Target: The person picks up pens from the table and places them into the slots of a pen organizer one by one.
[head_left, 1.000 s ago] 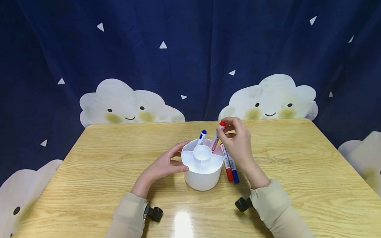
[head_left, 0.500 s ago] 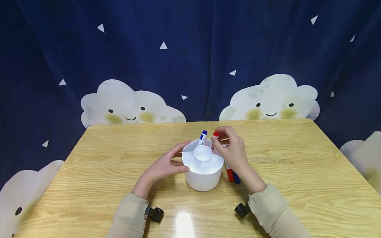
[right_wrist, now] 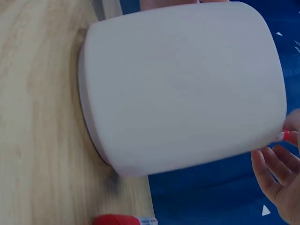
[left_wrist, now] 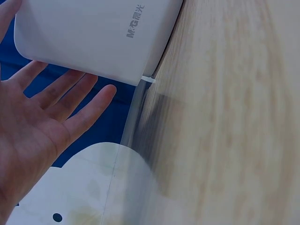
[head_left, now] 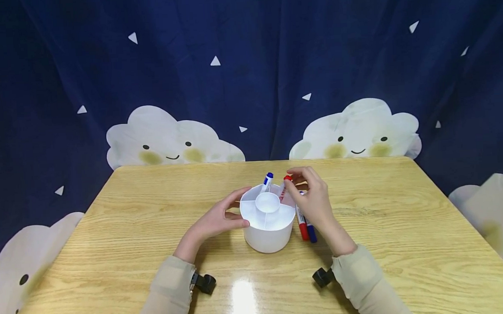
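My left hand (head_left: 218,218) holds the side of a white round desk organizer (head_left: 267,239), its thumb at the near rim and its fingers at the far side. In the left wrist view the organizer (left_wrist: 89,37) bears printed lettering, and the little finger stands apart from it. My right hand (head_left: 313,196) pinches a red-capped marker (head_left: 283,192) near its cap. This marker leans right, its lower end inside the organizer's back right compartment. A blue-capped marker (head_left: 266,182) stands in the back compartment.
Just right of the organizer, a second red marker (head_left: 304,231) and a blue marker (head_left: 311,233) lie side by side on the wooden table (head_left: 152,209), partly under my right hand. A dark blue curtain (head_left: 247,72) with clouds hangs behind the table.
My right hand has come down toward the organizer, lowering the red marker into the back right compartment, then shifted slightly right with it. My left hand and the organizer stay put.
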{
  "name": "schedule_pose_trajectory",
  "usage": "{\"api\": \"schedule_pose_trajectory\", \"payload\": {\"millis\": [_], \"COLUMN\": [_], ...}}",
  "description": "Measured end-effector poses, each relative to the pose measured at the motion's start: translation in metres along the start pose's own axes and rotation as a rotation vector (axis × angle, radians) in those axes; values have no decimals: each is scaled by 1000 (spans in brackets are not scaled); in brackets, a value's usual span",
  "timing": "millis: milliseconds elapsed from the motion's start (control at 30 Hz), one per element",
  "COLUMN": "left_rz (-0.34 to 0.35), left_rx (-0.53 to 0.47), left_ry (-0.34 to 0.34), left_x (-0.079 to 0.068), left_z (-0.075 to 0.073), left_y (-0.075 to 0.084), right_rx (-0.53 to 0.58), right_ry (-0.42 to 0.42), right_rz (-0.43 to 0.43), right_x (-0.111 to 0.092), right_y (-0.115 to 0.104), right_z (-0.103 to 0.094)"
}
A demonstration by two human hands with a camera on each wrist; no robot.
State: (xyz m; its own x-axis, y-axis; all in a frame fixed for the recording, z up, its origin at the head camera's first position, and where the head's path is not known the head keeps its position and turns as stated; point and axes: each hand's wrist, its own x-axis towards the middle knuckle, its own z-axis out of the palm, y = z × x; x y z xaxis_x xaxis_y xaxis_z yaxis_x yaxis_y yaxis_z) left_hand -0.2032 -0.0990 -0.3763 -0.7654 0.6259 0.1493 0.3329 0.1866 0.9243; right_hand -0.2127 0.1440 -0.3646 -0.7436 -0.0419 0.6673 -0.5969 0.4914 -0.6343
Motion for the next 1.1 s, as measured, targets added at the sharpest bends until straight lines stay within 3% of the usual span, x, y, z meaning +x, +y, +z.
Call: {"api": "schedule_pose_trajectory", "payload": {"millis": [267,400,800,1100], "left_rz": [-3,-6,-2,-6], "left_rx": [3,4,2,0], "left_ry": [-1,1,-2,-1], "left_x": [0,0,-1,-1], "left_z": [0,0,1,1], "left_y": [1,1,1,3], "right_rx": [-10,-58,-236,-335], "right_ry": [49,33,-208,-398], "right_rz": [29,73,251,373], "right_x": [5,7,1,3], "right_y": [7,18,54,67], "right_z": [-14,-20,-24,-18]}}
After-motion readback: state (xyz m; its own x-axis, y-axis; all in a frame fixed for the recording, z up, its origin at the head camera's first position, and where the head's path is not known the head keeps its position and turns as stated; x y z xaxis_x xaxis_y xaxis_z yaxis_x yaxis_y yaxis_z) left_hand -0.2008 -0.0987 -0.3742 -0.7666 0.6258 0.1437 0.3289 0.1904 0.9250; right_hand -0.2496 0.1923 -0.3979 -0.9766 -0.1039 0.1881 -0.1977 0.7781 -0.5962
